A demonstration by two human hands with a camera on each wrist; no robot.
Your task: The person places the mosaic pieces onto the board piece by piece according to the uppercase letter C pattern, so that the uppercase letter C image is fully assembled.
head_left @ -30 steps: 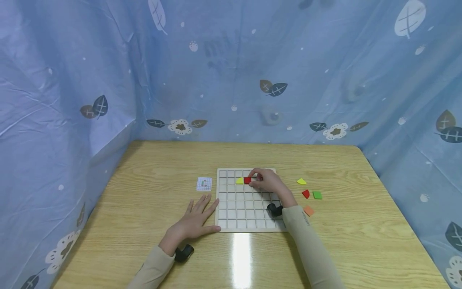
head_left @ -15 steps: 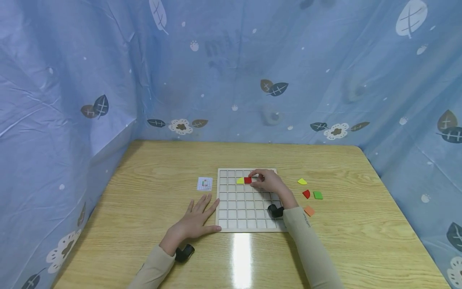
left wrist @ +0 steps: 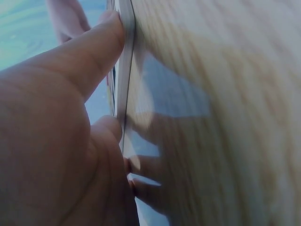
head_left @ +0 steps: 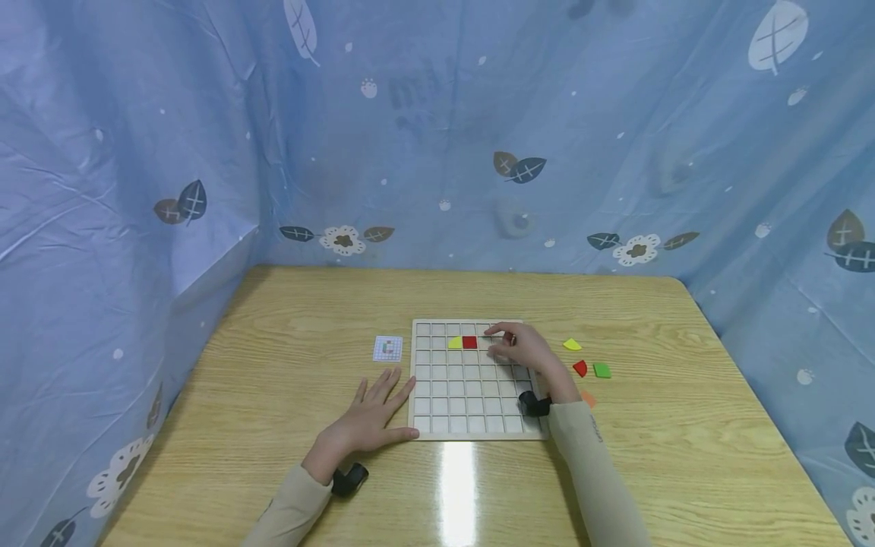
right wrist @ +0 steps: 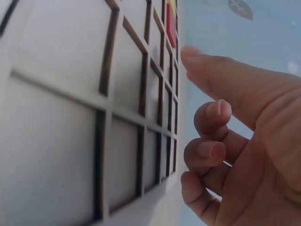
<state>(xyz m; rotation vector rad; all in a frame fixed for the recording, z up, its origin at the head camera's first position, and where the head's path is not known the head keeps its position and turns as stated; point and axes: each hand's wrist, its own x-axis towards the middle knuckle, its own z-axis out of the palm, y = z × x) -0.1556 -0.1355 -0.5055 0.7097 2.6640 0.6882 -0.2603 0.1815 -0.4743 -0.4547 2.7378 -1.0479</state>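
A white grid board (head_left: 454,406) with square cells lies on the table. In its second row from the far edge sit a yellow quarter-round tile (head_left: 454,343) and, right beside it, a red square tile (head_left: 469,343). My right hand (head_left: 525,349) hovers over the board's far right part, thumb and forefinger apart, nothing between them. In the right wrist view the red tile (right wrist: 171,26) lies beyond the thumb tip, apart from it. My left hand (head_left: 365,419) rests with spread fingers on the table, thumb and forefinger tips at the board's left edge.
A small printed grid card (head_left: 387,349) lies left of the board. To the right are a yellow quarter-round tile (head_left: 572,345), a red one (head_left: 580,368), a green square (head_left: 602,371) and an orange tile (head_left: 589,399) partly behind my sleeve. Blue patterned cloth (head_left: 437,137) hangs behind the table.
My right hand has let go of the red square tile and moved to the right, away from it. The tile stays in its cell. My left hand has not moved.
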